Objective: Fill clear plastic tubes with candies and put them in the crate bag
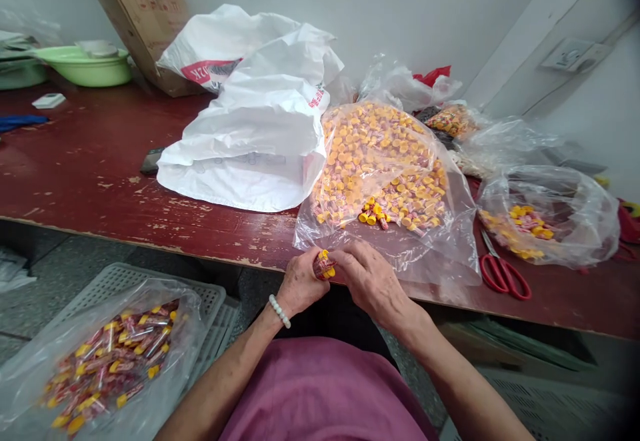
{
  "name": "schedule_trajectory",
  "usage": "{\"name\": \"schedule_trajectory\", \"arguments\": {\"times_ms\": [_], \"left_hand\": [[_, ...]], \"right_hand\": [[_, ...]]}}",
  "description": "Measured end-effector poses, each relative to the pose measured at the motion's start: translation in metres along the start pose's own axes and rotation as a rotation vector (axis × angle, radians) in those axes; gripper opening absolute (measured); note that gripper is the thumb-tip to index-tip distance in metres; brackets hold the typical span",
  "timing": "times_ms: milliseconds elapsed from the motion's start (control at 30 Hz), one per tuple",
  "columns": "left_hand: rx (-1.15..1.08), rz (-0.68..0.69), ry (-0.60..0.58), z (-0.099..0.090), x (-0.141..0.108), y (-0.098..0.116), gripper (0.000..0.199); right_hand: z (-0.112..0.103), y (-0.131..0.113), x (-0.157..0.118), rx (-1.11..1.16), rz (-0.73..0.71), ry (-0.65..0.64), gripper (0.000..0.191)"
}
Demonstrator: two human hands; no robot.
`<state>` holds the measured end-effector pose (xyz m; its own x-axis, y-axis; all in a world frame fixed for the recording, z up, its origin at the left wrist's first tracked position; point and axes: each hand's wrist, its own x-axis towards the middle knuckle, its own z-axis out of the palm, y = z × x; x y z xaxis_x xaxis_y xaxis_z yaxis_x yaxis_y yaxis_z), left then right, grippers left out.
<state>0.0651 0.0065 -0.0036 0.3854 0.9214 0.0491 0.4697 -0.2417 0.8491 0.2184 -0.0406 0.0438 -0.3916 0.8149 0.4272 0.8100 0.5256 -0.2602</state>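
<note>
My left hand (303, 283), with a pale bead bracelet on its wrist, is closed around a small maroon-and-yellow piece (324, 266) at the table's front edge. My right hand (367, 279) has its fingers drawn together against the piece's right side; what is between those fingertips is hidden. Just beyond both hands lies a large clear bag (435, 254) full of small yellow-capped pieces (373, 154). A few loose yellow-capped pieces (374, 213) show at its mouth. Down to the left, another clear bag (186, 334) holds many maroon-labelled tubes with yellow caps (107, 354).
Red-handled scissors (505, 277) and a smaller open clear bag (580, 217) are on the right. A white sack (240, 161) lies on the worn red table (90, 167). Farther back are a cardboard box (150, 21) and a green basin (95, 71). Grey plastic crates (117, 281) stand below left.
</note>
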Motion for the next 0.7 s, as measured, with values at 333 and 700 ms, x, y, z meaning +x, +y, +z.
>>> {"name": "schedule_trajectory", "arguments": {"times_ms": [333, 700], "left_hand": [[-0.029, -0.058, 0.093, -0.006, -0.005, -0.003, 0.017], [0.096, -0.051, 0.157, -0.013, -0.011, -0.014, 0.009]], "right_hand": [[0.02, -0.014, -0.002, 0.184, -0.028, 0.002, 0.05], [0.036, -0.037, 0.012, -0.106, -0.155, -0.047, 0.07]]}}
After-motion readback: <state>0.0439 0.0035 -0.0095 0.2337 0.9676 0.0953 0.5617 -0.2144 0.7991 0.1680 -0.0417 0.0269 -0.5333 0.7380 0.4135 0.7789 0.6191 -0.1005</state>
